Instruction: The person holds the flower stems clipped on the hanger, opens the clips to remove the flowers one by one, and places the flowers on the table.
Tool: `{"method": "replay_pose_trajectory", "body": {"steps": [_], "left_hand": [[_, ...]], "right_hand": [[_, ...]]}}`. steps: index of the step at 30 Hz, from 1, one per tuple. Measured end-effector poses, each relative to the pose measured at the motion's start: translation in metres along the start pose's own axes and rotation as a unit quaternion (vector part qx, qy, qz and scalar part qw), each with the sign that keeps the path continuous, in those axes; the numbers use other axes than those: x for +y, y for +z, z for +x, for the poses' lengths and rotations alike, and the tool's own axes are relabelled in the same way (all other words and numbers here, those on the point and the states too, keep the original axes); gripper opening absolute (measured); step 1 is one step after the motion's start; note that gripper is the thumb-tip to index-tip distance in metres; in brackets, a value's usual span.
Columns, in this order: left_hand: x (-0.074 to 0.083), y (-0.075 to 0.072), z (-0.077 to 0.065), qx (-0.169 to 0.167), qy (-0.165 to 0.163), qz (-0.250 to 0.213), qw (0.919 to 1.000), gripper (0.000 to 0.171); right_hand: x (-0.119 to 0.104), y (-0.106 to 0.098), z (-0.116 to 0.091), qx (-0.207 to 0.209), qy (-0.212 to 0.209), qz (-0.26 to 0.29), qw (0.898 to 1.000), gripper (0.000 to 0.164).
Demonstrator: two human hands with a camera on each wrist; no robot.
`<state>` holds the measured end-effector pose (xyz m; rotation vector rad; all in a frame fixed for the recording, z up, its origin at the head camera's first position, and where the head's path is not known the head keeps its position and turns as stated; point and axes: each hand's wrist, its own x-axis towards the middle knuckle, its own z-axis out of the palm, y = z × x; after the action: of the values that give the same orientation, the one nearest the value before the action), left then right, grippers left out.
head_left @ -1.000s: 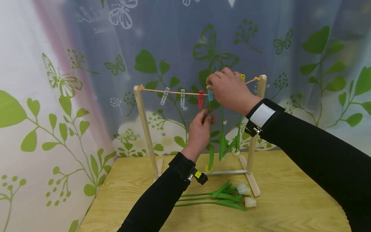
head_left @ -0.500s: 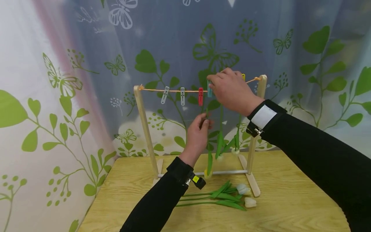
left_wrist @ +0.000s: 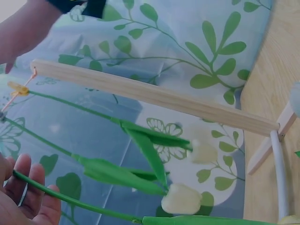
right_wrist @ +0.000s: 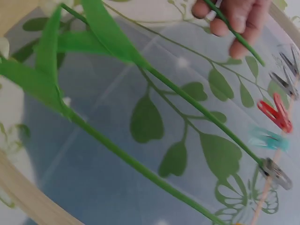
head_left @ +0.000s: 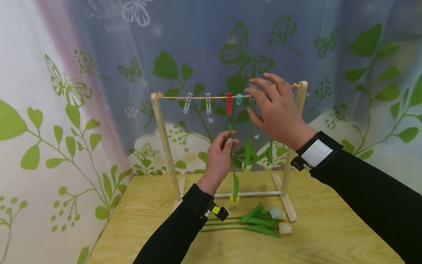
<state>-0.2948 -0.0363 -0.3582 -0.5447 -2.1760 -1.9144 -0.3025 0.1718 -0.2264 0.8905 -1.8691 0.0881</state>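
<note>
Head down, a yellow artificial tulip (head_left: 234,198) hangs by its green stem from my left hand (head_left: 218,159), whose fingers and thumb pinch it. The stem's cut end stands just below the cord, apart from the clothespins in the right wrist view. My right hand (head_left: 280,112) has its fingers spread beside the cord and holds nothing. Left of it, the light-blue clothespin (head_left: 239,99) sits on the cord, blurred in the right wrist view, near a red clothespin (head_left: 229,103). Two white tulips (left_wrist: 182,199) hang upside down from a grey clip (right_wrist: 275,173) and a yellow clip (left_wrist: 18,88).
The orange cord (head_left: 178,98) runs between two wooden posts (head_left: 165,146), joined low down by a white rod (head_left: 260,193). Two grey clothespins (head_left: 208,103) sit on its left part. Several tulips (head_left: 260,222) lie on the wooden table (head_left: 316,220) in front.
My right hand has let go of the light-blue clothespin and moved right, its fingers spreading. My left hand has moved down and left with the yellow tulip, its stem now lower below the cord.
</note>
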Motion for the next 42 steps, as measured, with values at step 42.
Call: {"method": "replay_pose_trajectory", "body": {"steps": [42], "left_hand": [[-0.008,-0.031,-0.037,0.031,0.020,-0.108,0.9935,0.030]], "right_hand": [[-0.103,0.077,-0.157,-0.238,0.129,0.158,0.950,0.021]]}}
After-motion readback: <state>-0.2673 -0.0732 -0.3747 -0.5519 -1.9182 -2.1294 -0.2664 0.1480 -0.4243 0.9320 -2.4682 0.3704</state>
